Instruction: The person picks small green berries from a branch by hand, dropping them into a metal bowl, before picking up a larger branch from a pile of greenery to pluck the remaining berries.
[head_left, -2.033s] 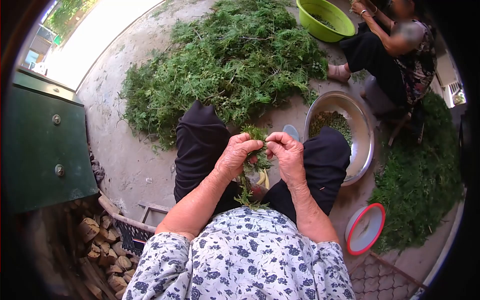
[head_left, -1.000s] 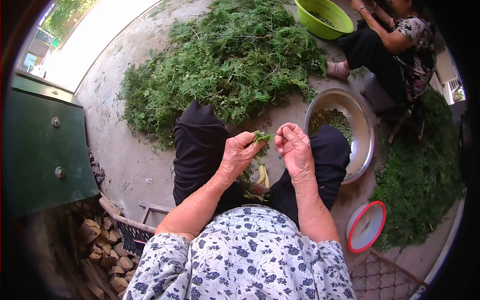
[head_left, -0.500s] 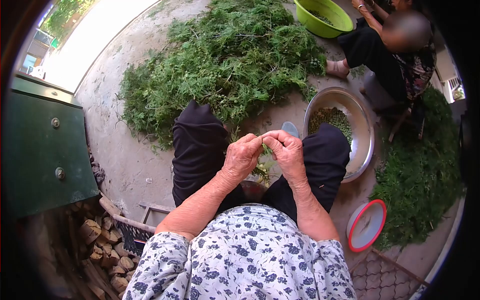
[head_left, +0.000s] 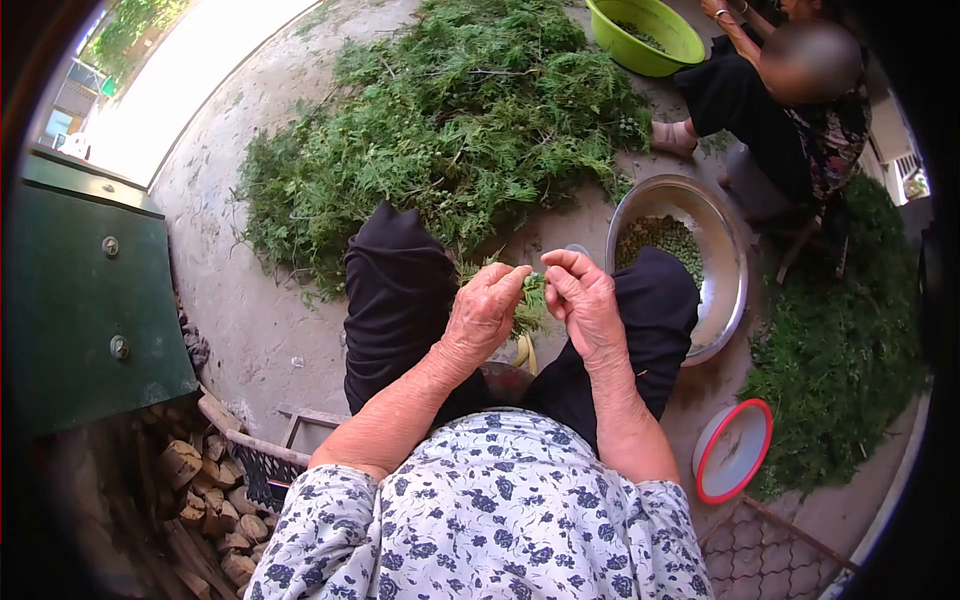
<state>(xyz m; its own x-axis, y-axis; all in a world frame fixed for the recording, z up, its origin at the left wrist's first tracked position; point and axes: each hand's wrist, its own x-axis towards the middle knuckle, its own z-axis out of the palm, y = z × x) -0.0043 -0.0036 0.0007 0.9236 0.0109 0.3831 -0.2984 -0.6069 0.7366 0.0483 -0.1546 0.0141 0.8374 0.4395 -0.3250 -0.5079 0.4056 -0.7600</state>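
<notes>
My left hand (head_left: 486,306) is closed on a green conifer sprig (head_left: 530,303), whose feathery leaves hang down below its fingers between my knees. My right hand (head_left: 584,300) is a little to the right, thumb and fingers curled into a pinch. Whatever may be between those fingertips is too small to make out. A metal basin (head_left: 733,265) stands on the floor just beyond my right knee. Small round green cones (head_left: 678,240) lie in it, partly hidden by my knee.
A large heap of cut conifer branches (head_left: 440,140) spreads ahead; another heap (head_left: 830,360) lies at right. A co-worker (head_left: 770,130) sits beside a lime-green tub (head_left: 650,55). A red-rimmed bowl (head_left: 733,450) tilts at lower right. Firewood (head_left: 215,500) and a green cabinet (head_left: 95,300) are at left.
My hands were touching at the fingertips and have come apart. The right hand moved slightly right, and more of the sprig shows under the left hand.
</notes>
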